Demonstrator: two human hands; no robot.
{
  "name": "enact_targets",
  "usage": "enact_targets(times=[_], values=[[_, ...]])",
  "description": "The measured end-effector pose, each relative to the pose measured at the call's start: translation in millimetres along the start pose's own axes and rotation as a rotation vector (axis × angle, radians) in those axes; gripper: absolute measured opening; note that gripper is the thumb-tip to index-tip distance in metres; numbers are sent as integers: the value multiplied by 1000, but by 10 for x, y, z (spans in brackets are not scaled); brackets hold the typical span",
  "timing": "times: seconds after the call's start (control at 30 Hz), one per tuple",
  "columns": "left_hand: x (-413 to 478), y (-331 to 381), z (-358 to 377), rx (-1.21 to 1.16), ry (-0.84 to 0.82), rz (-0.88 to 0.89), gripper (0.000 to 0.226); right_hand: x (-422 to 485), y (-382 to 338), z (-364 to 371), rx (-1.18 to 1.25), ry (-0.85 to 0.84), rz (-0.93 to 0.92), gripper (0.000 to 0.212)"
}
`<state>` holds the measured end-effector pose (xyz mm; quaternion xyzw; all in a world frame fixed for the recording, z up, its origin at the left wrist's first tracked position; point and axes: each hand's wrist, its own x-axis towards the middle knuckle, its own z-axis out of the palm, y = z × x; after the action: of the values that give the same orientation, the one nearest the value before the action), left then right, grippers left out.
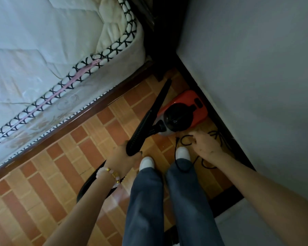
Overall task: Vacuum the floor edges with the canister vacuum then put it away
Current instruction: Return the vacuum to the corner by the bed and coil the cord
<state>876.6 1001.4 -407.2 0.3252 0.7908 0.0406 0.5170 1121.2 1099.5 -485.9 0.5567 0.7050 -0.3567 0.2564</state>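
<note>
Head view looks down a narrow strip of brick-patterned floor (60,157) between a mattress (43,50) at the upper left of the frame and a grey wall (256,86) at the right. The vacuum (181,112), orange with a dark round top, sits on the floor right of centre, close to the dark skirting (220,121) at the wall's foot. Its ribbed black hose (140,132) runs from the front of the body down toward the lower left, and a black wand (162,96) slants up from there toward the corner by the bed frame (96,102).

The left hand (124,158), a beaded bracelet (110,173) on its wrist, has its fingers curled tight around the lower end of the hose. The right hand (204,144) reaches down just below the vacuum, fingers bent and partly closed at a loop of black cord (185,143); whether they actually pinch it cannot be told. More cord lies in loose coils on the floor beside that hand and along the skirting. Two white shoes (182,153) and blue trouser legs (185,192) stand at lower centre, between the arms.
</note>
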Motion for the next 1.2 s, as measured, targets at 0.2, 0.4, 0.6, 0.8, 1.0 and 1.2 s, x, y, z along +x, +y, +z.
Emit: enact_targets(times=[0.2, 0.4, 0.6, 0.8, 1.0, 1.2], values=[[-115, 386, -416, 143, -90, 55, 37, -130, -953, -438, 225, 206, -487, 76], [-258, 680, -748, 297, -60, 155, 37, -197, -1531, -810, 92, 242, -689, 60], [-296, 695, -1084, 383, 189, 284, 50, -41, -1652, -1143, 79, 327, -666, 23], [-309, 350, -1339, 315, 363, 330, 42, 195, -1593, -1455, 140, 365, -554, 22], [-160, 13, -1474, 210, 391, 251, 34, 454, -1559, -1719, 187, 433, -533, 31], [-57, 205, -1513, 118, 479, 348, 32, 582, -1653, -1929, 219, 609, -488, 41]])
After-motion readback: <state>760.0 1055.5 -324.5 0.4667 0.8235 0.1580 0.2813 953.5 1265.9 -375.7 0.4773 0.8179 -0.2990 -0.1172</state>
